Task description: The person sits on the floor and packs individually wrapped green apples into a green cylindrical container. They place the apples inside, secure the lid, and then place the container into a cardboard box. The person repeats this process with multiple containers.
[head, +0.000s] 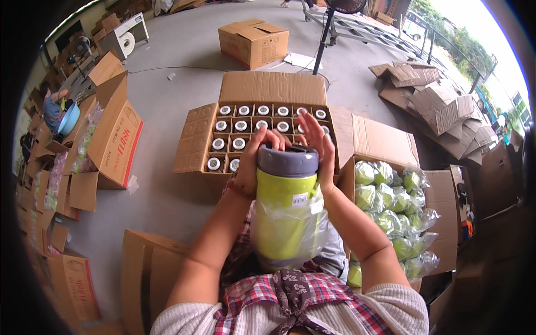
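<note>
A lime-green flask casing with a grey collar and a dark opening stands upright before my chest. A clear plastic bag surrounds its lower part, and a barcode label shows above the bag. My left hand presses against the casing's left side, its fingers bent over the rim. On the right, the palm of my right hand bears on the collar, with its fingers stretched upward. Just beyond is an open divided carton holding rows of white-capped bottles. My hands and the casing hide part of those rows.
At my right, an open carton holds bagged green items. Flattened cardboard lies farther right. A closed carton and a fan stand are ahead. Open cartons line the left, near a person with a blue basin.
</note>
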Action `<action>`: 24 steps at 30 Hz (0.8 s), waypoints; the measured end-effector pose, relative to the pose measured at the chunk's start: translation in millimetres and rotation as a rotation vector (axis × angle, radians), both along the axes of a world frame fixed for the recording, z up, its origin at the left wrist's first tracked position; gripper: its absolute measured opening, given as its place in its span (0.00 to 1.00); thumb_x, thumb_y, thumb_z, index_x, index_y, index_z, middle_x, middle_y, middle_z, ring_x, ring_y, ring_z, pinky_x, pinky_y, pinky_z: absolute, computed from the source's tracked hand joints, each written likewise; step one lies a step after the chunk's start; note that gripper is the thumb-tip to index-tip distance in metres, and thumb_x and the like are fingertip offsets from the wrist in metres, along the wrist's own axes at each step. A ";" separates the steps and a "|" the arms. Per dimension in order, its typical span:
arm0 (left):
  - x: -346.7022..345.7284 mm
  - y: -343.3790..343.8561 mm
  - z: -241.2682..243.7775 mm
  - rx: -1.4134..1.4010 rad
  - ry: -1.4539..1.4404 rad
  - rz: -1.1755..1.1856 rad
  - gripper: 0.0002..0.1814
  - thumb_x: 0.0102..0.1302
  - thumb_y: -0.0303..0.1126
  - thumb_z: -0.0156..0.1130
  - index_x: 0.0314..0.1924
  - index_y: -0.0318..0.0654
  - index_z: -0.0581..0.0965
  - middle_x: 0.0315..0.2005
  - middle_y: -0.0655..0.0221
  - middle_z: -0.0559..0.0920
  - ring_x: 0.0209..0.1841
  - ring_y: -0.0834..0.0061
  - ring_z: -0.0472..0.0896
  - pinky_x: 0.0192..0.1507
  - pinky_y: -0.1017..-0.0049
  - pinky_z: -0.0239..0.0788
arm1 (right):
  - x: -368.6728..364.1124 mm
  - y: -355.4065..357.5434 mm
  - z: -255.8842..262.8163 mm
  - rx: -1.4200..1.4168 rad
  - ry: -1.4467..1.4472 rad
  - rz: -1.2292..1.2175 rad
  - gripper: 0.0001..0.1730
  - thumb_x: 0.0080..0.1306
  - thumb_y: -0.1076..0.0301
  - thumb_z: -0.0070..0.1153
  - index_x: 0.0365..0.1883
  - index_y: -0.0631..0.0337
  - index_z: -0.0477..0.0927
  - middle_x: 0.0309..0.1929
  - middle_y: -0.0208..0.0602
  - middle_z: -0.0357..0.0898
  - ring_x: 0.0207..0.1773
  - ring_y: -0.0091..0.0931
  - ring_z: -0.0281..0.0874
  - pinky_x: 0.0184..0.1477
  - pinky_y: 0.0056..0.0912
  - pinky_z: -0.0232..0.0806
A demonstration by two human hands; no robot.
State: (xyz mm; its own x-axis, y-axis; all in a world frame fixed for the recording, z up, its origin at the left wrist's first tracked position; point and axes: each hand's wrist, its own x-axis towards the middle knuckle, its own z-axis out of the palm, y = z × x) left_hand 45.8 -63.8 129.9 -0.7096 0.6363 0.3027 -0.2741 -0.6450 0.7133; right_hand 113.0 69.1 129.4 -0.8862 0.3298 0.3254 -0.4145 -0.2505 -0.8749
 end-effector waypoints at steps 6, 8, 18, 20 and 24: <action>-3.3 -15.3 0.3 -0.267 0.164 0.246 0.25 0.76 0.45 0.39 0.23 0.39 0.69 0.26 0.68 0.73 0.37 0.73 0.71 0.49 0.73 0.64 | -5.6 18.3 2.3 0.363 -0.028 0.023 0.31 0.74 0.46 0.33 0.59 0.61 0.72 0.65 0.41 0.68 0.70 0.30 0.60 0.71 0.41 0.47; -4.1 -25.5 3.5 -0.496 0.241 0.431 0.25 0.76 0.45 0.41 0.25 0.36 0.72 0.24 0.68 0.74 0.32 0.72 0.74 0.40 0.74 0.63 | -5.2 10.9 17.8 0.432 -0.051 0.052 0.28 0.76 0.52 0.33 0.51 0.67 0.77 0.54 0.44 0.77 0.61 0.30 0.71 0.67 0.35 0.57; -21.4 -17.7 -32.7 -0.582 0.401 0.538 0.21 0.77 0.45 0.39 0.46 0.34 0.73 0.42 0.65 0.77 0.46 0.75 0.75 0.53 0.74 0.65 | -37.9 16.7 18.8 0.922 -0.352 0.031 0.24 0.73 0.52 0.45 0.38 0.68 0.79 0.32 0.47 0.77 0.36 0.39 0.77 0.40 0.38 0.68; -32.8 -20.2 -42.5 -0.551 0.337 0.375 0.24 0.78 0.47 0.38 0.48 0.34 0.74 0.46 0.66 0.77 0.50 0.76 0.75 0.56 0.74 0.64 | -37.9 14.9 15.4 0.919 -0.303 0.002 0.22 0.72 0.54 0.46 0.37 0.68 0.79 0.32 0.47 0.77 0.36 0.42 0.77 0.40 0.39 0.68; -54.1 -21.3 -59.0 -0.465 0.153 0.083 0.28 0.77 0.51 0.36 0.53 0.33 0.74 0.50 0.64 0.77 0.55 0.74 0.73 0.61 0.72 0.61 | -47.9 21.2 7.3 0.766 -0.318 0.097 0.20 0.72 0.57 0.46 0.40 0.69 0.78 0.37 0.47 0.77 0.43 0.38 0.75 0.47 0.37 0.66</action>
State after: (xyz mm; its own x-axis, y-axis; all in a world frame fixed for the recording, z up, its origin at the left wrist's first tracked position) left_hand -8.3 -85.1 70.9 -0.7331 0.6720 0.1043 -0.1053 -0.2636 0.9589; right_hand 65.1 90.4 136.7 -0.9867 0.0364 0.1584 -0.1265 0.4399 -0.8891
